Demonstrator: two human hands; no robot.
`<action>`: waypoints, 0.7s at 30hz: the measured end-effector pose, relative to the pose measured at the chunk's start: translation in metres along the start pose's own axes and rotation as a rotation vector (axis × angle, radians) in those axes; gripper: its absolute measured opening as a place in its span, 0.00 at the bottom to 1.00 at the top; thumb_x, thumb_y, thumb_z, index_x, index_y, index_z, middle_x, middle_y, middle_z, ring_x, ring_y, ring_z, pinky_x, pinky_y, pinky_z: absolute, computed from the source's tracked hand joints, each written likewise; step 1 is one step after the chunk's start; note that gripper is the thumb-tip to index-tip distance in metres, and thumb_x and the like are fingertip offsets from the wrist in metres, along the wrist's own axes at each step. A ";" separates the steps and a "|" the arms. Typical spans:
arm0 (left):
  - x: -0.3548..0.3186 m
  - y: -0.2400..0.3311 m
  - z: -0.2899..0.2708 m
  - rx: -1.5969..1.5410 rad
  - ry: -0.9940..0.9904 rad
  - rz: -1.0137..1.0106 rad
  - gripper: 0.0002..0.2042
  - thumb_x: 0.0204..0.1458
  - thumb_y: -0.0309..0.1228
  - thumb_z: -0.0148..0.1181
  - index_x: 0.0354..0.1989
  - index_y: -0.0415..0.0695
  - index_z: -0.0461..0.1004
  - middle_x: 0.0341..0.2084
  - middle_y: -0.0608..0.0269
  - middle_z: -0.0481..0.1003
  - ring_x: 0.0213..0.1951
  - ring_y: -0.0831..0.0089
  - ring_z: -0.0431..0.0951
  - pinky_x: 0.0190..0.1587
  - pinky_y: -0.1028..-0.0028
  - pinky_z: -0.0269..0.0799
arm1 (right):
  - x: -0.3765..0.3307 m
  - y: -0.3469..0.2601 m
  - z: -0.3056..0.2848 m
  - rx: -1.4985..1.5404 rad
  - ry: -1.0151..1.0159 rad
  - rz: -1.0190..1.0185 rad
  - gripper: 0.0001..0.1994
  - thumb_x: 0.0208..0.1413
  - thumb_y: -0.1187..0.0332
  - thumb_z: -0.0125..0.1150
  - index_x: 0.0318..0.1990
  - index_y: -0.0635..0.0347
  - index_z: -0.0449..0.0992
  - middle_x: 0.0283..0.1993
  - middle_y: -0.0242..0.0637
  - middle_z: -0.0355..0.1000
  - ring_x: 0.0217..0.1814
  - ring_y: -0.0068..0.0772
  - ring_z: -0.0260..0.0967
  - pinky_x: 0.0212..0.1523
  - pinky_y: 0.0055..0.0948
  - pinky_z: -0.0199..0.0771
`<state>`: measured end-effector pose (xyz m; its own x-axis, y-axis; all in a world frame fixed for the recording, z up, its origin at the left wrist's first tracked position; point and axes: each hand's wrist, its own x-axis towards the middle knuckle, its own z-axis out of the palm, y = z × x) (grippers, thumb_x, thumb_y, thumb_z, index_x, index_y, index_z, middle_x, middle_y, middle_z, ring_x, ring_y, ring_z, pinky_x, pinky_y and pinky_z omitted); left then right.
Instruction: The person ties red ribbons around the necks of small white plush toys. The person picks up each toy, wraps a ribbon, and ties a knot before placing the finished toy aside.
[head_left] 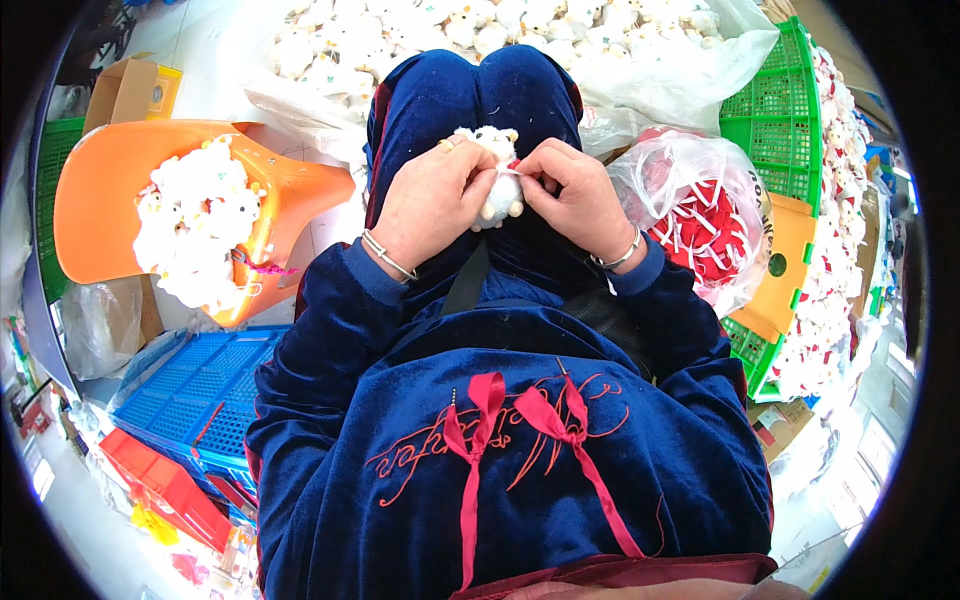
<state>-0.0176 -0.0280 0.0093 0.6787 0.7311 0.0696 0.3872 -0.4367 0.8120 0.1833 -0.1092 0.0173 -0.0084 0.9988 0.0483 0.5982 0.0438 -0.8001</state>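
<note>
Above my lap, a small white plush toy (490, 207) with a pale grey belly is held upright between my hands. My left hand (432, 198) closes round its head and side, with the thumb near the neck. At the toy's neck is a bit of red cloth (514, 166) with a thin white strip. The thumb and forefinger of my right hand (582, 197) pinch that white strip. My fingers partly cover the toy's head and the red cloth.
An orange chair (95, 205) at left bears a heap of white plush toys (200, 220). At right, a clear plastic bag (655, 165) holds red pieces with white strips (705, 235). Green crates (770, 125) stand beyond it. More toys (480, 25) lie ahead; blue crates (215, 385) are lower left.
</note>
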 end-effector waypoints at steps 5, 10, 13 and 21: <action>-0.002 0.004 0.000 0.056 -0.003 -0.007 0.05 0.57 0.27 0.61 0.35 0.38 0.76 0.32 0.50 0.78 0.37 0.54 0.80 0.40 0.62 0.75 | -0.001 0.004 0.001 -0.085 0.088 -0.102 0.03 0.54 0.73 0.66 0.33 0.61 0.79 0.34 0.40 0.74 0.33 0.44 0.75 0.34 0.35 0.75; -0.005 0.007 -0.001 0.027 0.007 -0.100 0.07 0.57 0.30 0.63 0.35 0.38 0.77 0.30 0.51 0.79 0.35 0.55 0.81 0.39 0.62 0.75 | -0.005 0.000 -0.002 -0.036 0.106 -0.068 0.05 0.55 0.71 0.67 0.37 0.60 0.80 0.36 0.40 0.75 0.35 0.44 0.75 0.35 0.36 0.75; -0.004 0.011 -0.004 -0.008 -0.007 -0.180 0.07 0.57 0.32 0.63 0.34 0.40 0.78 0.30 0.52 0.79 0.37 0.53 0.80 0.42 0.58 0.75 | -0.005 -0.012 -0.014 -0.057 -0.004 0.111 0.08 0.55 0.67 0.67 0.39 0.61 0.80 0.37 0.40 0.75 0.35 0.44 0.75 0.35 0.36 0.74; -0.007 0.013 0.005 0.000 0.019 -0.213 0.07 0.56 0.32 0.64 0.34 0.41 0.78 0.30 0.53 0.79 0.36 0.54 0.81 0.41 0.59 0.75 | -0.009 -0.005 -0.005 -0.148 -0.068 0.046 0.08 0.58 0.65 0.65 0.32 0.60 0.78 0.31 0.40 0.73 0.32 0.45 0.74 0.34 0.40 0.73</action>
<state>-0.0140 -0.0414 0.0167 0.5695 0.8167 -0.0930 0.5209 -0.2710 0.8095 0.1849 -0.1185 0.0239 -0.0292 0.9991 -0.0312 0.7104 -0.0012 -0.7038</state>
